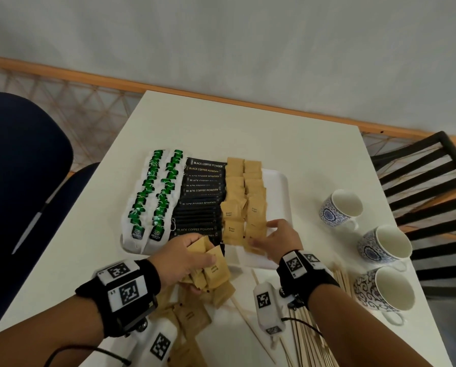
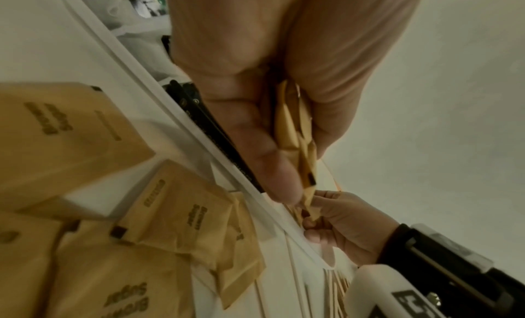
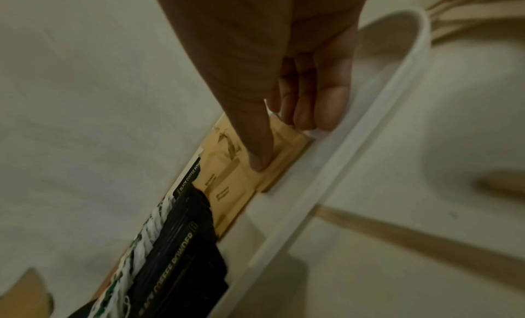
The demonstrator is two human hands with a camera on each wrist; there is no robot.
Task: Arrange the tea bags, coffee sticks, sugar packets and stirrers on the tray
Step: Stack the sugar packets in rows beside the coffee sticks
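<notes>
A white tray (image 1: 287, 197) holds two columns of green-labelled tea bags (image 1: 152, 197), a stack of black coffee sticks (image 1: 200, 205) and two columns of brown sugar packets (image 1: 244, 197). My left hand (image 1: 203, 268) grips a bunch of sugar packets (image 2: 295, 130) just over the tray's near edge. My right hand (image 1: 261, 234) lies on the near end of the right sugar column. Its thumb (image 3: 255, 132) presses a packet (image 3: 287, 163) flat, with the fingers straight at the packet's edge. Wooden stirrers (image 1: 308, 337) lie on the table under my right wrist.
Loose sugar packets (image 1: 189, 313) lie heaped on the table below my left hand. Three patterned cups (image 1: 340, 207) stand along the right edge. A blue chair (image 1: 23, 181) is at the left, a black slatted chair (image 1: 433, 181) at the right.
</notes>
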